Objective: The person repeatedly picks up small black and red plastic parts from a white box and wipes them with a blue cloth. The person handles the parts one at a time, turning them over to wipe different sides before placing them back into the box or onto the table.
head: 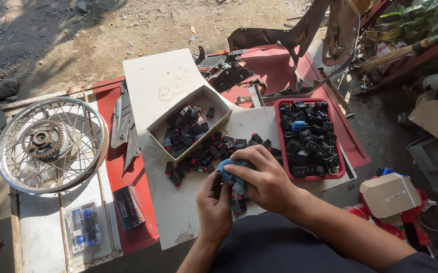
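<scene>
Blue cloth [230, 172] is pinched in the right hand [264, 179] over a small black part that the left hand [214, 205] grips below for support, with loose parts [199, 156] just beyond both hands on the counter [158, 83].

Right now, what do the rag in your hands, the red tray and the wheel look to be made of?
The rag looks like soft blue cloth: it bunches and folds under the right hand. The red tray seems to be moulded plastic, with a smooth, even, slightly glossy rim. The wheel appears to be bright, chrome-like metal: its rim and thin spokes glint in the sun, while the hub looks duller and rusty.
</scene>
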